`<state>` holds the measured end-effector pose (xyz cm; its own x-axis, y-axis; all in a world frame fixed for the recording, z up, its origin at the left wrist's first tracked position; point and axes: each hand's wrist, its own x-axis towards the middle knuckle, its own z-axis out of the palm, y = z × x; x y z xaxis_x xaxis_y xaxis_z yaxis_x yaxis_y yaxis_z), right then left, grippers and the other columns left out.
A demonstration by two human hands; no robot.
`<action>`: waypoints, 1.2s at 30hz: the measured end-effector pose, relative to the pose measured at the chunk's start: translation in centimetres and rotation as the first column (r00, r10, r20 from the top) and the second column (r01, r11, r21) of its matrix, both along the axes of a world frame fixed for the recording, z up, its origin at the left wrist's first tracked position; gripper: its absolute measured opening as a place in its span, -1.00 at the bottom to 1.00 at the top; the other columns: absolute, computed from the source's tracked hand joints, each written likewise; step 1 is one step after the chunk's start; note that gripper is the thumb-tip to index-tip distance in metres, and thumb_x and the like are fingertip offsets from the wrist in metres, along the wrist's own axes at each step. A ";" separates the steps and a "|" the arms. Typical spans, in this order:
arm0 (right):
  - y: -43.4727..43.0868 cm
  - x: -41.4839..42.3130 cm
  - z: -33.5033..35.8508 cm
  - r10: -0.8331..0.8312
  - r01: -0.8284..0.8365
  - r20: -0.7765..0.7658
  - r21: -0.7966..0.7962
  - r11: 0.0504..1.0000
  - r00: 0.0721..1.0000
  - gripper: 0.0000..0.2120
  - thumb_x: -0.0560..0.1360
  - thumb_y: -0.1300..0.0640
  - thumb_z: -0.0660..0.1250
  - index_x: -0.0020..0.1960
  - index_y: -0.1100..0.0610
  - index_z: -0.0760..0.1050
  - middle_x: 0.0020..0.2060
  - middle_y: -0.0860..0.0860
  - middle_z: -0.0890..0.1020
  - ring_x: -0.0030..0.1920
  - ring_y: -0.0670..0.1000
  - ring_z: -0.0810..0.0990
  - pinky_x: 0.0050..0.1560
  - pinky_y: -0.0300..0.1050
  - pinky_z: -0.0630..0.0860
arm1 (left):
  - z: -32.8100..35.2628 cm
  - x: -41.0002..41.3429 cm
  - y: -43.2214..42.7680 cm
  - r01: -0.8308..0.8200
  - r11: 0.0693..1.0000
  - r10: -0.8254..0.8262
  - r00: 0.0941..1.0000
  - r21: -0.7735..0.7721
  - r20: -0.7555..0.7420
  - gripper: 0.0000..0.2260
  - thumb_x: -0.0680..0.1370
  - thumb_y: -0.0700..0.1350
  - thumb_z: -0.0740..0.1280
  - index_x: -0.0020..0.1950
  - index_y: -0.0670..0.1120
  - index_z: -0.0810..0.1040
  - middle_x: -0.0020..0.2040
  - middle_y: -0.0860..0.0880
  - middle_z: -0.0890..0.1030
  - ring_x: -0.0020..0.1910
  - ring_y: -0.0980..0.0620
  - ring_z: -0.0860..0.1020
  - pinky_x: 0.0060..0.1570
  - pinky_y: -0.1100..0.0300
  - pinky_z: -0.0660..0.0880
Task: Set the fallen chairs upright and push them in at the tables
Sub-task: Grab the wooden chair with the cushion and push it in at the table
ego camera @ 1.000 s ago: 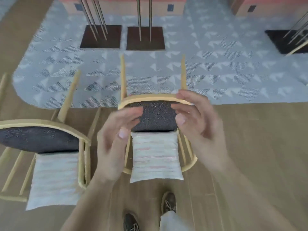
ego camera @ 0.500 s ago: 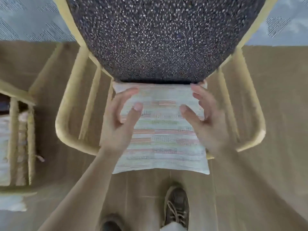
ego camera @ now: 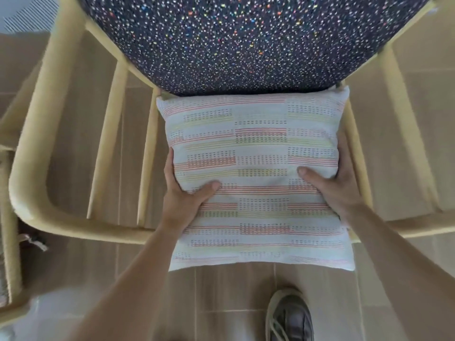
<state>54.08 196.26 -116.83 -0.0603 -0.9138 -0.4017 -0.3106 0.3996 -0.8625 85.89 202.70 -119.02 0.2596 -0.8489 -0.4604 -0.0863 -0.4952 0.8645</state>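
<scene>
Head, left hand [ego camera: 183,196], right hand [ego camera: 338,187] gripping cushion [ego camera: 258,148]

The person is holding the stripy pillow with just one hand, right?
Not quite: both hands hold the stripy pillow. The left hand grips its left edge and the right hand its right edge, as the head view shows.
</scene>
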 end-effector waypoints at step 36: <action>-44.5 2.6 57.6 0.470 -0.376 -0.164 0.402 0.835 0.868 -0.62 0.50 -0.28 0.39 0.20 -0.10 0.57 0.15 -0.04 0.67 0.04 -0.07 0.63 0.12 -0.11 0.44 | 58.7 6.0 -44.7 0.334 0.857 -0.408 0.906 0.393 0.118 -0.27 0.56 0.28 0.41 0.67 0.26 0.19 0.66 -0.03 0.28 0.55 -0.13 0.37 0.48 0.07 0.29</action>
<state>56.70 151.79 -59.25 0.1607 -0.6757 -0.7194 -0.7004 0.4355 -0.5655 91.86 158.03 -60.32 0.0712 -0.6872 -0.7230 -0.4692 -0.6627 0.5837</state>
